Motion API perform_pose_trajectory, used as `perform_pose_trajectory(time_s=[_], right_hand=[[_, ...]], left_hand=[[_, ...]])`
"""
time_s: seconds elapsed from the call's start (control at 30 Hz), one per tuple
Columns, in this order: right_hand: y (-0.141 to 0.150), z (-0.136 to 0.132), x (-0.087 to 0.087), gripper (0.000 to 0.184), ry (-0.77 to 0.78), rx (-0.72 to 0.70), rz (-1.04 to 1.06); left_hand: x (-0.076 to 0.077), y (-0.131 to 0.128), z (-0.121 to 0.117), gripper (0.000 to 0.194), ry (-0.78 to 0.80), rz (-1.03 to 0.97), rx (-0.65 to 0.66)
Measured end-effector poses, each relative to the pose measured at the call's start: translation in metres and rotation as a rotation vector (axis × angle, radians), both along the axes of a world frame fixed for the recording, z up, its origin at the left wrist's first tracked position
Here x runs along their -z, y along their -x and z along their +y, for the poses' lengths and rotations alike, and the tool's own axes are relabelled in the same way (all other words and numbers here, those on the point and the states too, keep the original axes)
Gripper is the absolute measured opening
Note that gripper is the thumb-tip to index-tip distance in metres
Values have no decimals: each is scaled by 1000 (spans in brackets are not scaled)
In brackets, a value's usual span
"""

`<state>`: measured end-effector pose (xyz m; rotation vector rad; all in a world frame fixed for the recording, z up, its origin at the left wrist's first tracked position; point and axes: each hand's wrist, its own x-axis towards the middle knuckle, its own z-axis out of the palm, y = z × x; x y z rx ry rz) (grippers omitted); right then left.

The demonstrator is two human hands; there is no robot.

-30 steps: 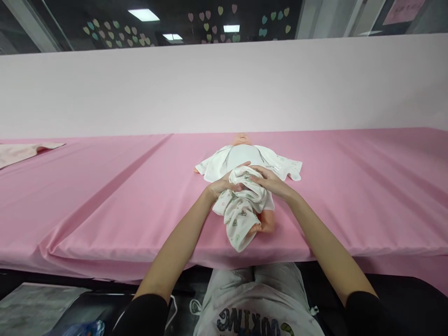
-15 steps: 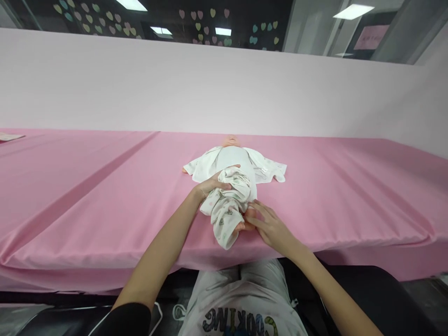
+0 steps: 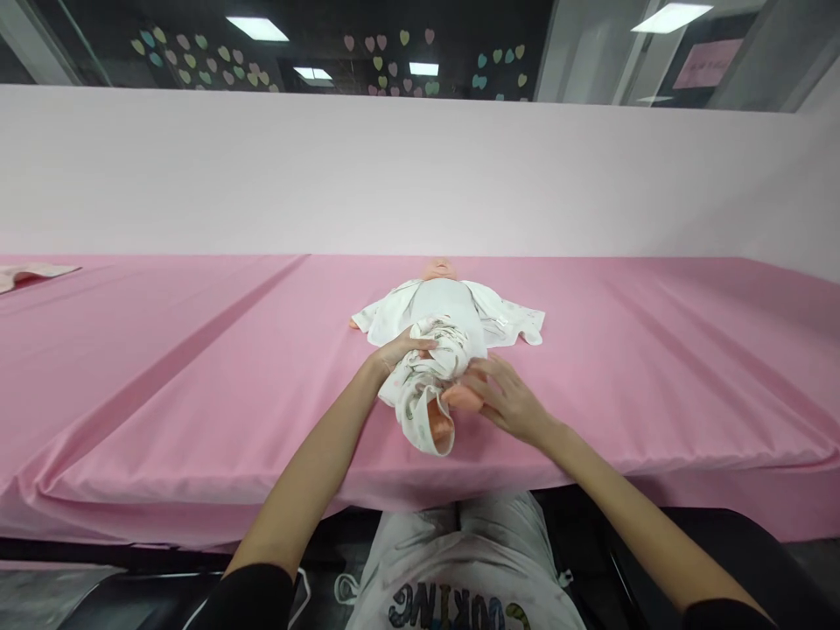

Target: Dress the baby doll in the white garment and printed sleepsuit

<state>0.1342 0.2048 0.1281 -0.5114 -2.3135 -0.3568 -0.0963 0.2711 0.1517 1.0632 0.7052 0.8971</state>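
A baby doll [image 3: 441,269] lies on its back with its feet towards me, a white shirt [image 3: 502,315] spread wide on its arms. Over its legs is a bunched pair of white printed baby pants [image 3: 426,381]. My left hand [image 3: 402,350] grips the gathered cloth from the left, thumb on top and the other fingers partly hidden in the folds. At the right, my right hand [image 3: 508,398] has curled fingers around the doll's bare leg [image 3: 463,398], beside the cloth. An orange-toned foot [image 3: 439,424] shows inside the open pant leg nearest me.
A pink cloth [image 3: 216,385] with long creases covers the table, its front edge just before my lap. A white wall [image 3: 394,175] rises behind. A pale folded cloth [image 3: 39,273] lies at the far left. Black chair parts [image 3: 715,551] stand below the table edge.
My right hand has moved slightly up and away from me with the doll's leg. The pant leg's opening has turned towards me, showing the foot inside. My left hand keeps its grip.
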Motion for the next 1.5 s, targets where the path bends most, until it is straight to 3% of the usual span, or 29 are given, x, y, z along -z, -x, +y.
perform_pose_trajectory(time_s=[0.13,0.23,0.33,0.43,0.53,0.6,0.67,0.73,0.87,1.0,1.27,1.5], right_hand=[[9,19,-32,34,62,64,282],[28,39,-46,36,68,133,483],[50,54,-42,41,25,174,586],[62,59,-30,46,7,164,533],[60,57,-21,48,23,114,491],[55,55,-18,47,-10,121,531],[53,55,-18,44,-41,153,559],[52,56,-17,42,-28,157,549],[55,50,-17,37,127,63,579],[58,32,-23,47,316,-19,693],[67,-5,-40,60,321,127,697],[60,-5,-51,41,309,121,863]], left_hand=[[-4,0,-2,35,-109,108,-58],[-24,-3,-10,42,-343,232,45],[-54,-9,-29,41,-746,423,203],[-76,-18,-52,39,-1086,679,228],[-86,-21,-62,44,-1314,789,62],[-87,-19,-58,41,-1406,734,-177],[-85,-16,-48,39,-1404,670,-419],[-80,-16,-38,38,-1311,631,-497],[-68,-27,-31,36,-1117,563,-412],[-60,-39,-34,29,-1096,477,-507],[-57,-50,-41,8,-992,499,-595],[-53,-57,-45,16,-1017,480,-562]])
